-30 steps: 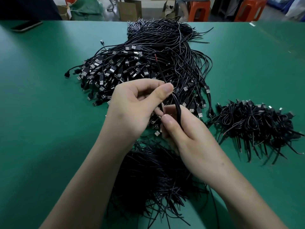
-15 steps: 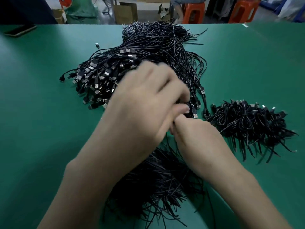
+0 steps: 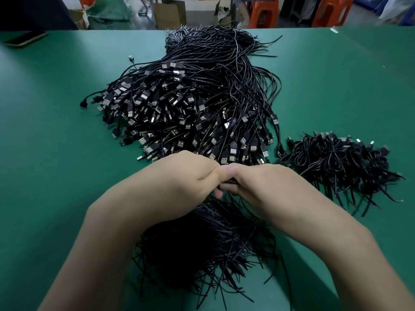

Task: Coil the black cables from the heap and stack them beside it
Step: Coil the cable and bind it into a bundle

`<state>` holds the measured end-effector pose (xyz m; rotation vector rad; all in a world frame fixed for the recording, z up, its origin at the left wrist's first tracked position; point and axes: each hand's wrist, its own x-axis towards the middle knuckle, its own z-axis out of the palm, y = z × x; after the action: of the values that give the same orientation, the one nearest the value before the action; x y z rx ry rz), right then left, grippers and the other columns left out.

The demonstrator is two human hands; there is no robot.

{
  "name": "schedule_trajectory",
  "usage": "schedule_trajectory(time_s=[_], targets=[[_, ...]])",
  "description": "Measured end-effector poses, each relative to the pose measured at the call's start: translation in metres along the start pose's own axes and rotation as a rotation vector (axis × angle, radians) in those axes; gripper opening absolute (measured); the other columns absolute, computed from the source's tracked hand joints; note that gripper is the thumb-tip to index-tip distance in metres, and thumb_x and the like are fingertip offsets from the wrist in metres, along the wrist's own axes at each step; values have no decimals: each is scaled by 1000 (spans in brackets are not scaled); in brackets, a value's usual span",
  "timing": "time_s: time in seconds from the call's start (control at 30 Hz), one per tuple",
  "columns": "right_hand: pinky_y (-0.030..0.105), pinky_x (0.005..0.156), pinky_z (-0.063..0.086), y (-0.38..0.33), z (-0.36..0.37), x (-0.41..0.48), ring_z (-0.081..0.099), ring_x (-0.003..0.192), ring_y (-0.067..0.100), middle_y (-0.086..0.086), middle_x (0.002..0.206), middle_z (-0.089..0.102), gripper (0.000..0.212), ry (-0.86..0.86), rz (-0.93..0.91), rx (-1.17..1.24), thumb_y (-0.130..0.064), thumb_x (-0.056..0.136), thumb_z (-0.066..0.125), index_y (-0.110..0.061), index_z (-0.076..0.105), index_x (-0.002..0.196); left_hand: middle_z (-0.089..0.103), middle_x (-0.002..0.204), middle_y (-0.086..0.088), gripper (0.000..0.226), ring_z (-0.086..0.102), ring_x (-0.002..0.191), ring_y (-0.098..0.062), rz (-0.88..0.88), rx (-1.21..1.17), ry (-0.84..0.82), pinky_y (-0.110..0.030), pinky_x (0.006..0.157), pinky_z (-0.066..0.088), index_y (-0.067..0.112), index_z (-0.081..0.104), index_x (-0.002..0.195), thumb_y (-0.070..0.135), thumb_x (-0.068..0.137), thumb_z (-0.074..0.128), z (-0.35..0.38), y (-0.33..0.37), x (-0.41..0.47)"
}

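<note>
Head view shows left hand (image 3: 186,176) and right hand (image 3: 260,182) at 6 o'clock of the USB cable heap (image 3: 190,104), fingers (image 3: 219,194) curled pinching a mostly hidden black cable (image 3: 231,181), which could spring uncoiled if the grip slackens before reaching the coiled stack (image 3: 336,162) at 3 o'clock.

Loose black cables form a big heap (image 3: 190,104); the coiled stack (image 3: 336,162) lies just to its right
</note>
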<state>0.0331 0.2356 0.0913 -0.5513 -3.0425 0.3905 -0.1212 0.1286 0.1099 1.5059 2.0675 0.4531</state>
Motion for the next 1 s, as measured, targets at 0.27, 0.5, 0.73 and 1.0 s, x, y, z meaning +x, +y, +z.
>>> schedule_trajectory(time_s=[0.27, 0.5, 0.73, 1.0], targets=[[34, 65, 48, 4, -12, -2, 60, 74, 16, -8, 81, 61, 35, -45, -2, 36, -49, 103, 29, -28, 56, 107, 52, 57, 16, 43, 45, 53, -4, 67, -86, -47, -27, 58, 37, 38, 63, 81, 67, 94, 35, 5, -9, 2], [26, 65, 45, 13, -15, -3, 54, 71, -1, -17, 79, 57, 44, 146, 93, 232, -68, 79, 46, -36, 52, 108, 51, 60, 18, 42, 46, 56, -3, 187, -110, 53, -19, 56, 34, 29, 52, 75, 49, 109, 36, 6, -5, 5], [17, 81, 53, 33, -17, -6, 70, 87, 6, -16, 103, 70, 100, 301, 187, 913, -71, 59, 83, -38, 46, 146, 43, 64, 5, 42, 40, 59, -18, 224, -407, 185, -36, 55, 34, 29, 50, 71, 48, 106, 36, 1, -3, 6], [25, 78, 45, 17, -3, 2, 57, 84, 12, 2, 88, 69, 29, 368, -10, 1249, -35, 100, 57, -33, 71, 125, 37, 58, 13, 45, 27, 50, -4, 167, -994, 32, -17, 45, 23, 32, 55, 63, 52, 100, 38, 11, 14, 14]])
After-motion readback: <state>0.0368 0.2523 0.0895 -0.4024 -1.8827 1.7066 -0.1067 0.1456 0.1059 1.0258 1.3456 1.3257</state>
